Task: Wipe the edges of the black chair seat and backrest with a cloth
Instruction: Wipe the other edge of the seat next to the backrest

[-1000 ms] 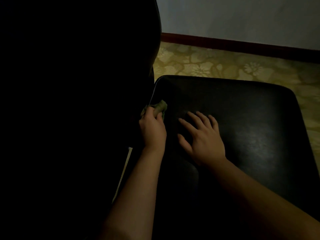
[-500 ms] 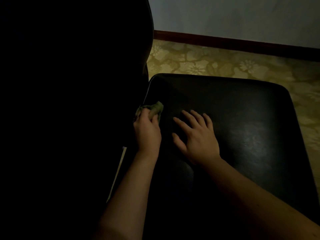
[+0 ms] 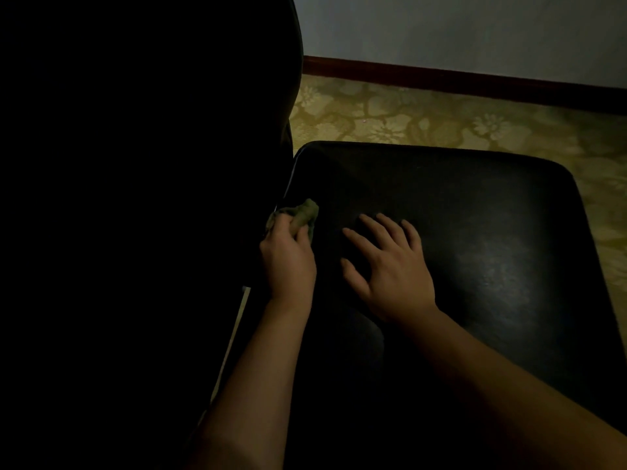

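Observation:
The black chair seat (image 3: 475, 212) fills the right half of the dim view. Its black backrest (image 3: 152, 198) rises as a dark mass on the left. My left hand (image 3: 288, 259) grips a crumpled greenish cloth (image 3: 302, 213) and holds it against the seam where the seat's left edge meets the backrest. My right hand (image 3: 386, 266) lies flat on the seat with fingers spread, just to the right of the left hand. The part of the cloth under my left fingers is hidden.
A yellow floral-patterned floor (image 3: 424, 120) lies beyond the seat's far edge. A dark red skirting board (image 3: 441, 78) runs along a pale wall (image 3: 475, 28). A thin pale strip (image 3: 237, 330) shows between seat and backrest near my left forearm.
The left hand and cloth stay at the same stretch of the seam and the right hand stays flat; only the view has shifted slightly.

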A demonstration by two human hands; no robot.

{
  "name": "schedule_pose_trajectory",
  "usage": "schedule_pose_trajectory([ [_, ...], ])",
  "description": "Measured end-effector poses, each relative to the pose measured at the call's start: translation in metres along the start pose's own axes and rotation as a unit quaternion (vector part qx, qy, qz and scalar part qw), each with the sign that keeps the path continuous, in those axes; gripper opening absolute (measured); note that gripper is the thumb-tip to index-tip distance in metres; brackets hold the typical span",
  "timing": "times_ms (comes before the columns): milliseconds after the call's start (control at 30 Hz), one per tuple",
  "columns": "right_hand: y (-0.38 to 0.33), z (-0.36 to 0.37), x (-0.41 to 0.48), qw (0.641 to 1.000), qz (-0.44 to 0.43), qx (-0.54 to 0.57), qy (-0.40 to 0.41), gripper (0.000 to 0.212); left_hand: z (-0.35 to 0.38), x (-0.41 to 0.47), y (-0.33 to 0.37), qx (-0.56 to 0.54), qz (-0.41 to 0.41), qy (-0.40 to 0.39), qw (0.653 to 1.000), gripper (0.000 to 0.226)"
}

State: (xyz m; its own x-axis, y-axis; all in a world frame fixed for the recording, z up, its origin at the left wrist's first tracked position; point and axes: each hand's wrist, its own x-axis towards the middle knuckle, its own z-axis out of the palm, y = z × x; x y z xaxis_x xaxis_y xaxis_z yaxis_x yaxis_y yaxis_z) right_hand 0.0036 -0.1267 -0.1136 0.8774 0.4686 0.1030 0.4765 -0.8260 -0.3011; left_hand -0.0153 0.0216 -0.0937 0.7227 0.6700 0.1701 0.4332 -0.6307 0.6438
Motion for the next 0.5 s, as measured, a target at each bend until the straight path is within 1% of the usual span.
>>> schedule_pose_trajectory([
  [200,-0.001,-0.001,0.000,1.000,0.007,0.002,-0.005,0.059,0.017,0.025,0.017,0.007,-0.029,-0.015,0.999,0.018],
  [367,-0.001,-0.003,0.000,1.000,0.004,0.010,-0.011,0.058,0.007,0.009,0.006,0.022,0.001,-0.009,1.000,0.012],
  [500,0.000,-0.002,0.000,1.000,0.003,0.012,-0.009,0.058,0.006,0.004,0.009,0.016,-0.001,0.000,1.000,0.013],
])
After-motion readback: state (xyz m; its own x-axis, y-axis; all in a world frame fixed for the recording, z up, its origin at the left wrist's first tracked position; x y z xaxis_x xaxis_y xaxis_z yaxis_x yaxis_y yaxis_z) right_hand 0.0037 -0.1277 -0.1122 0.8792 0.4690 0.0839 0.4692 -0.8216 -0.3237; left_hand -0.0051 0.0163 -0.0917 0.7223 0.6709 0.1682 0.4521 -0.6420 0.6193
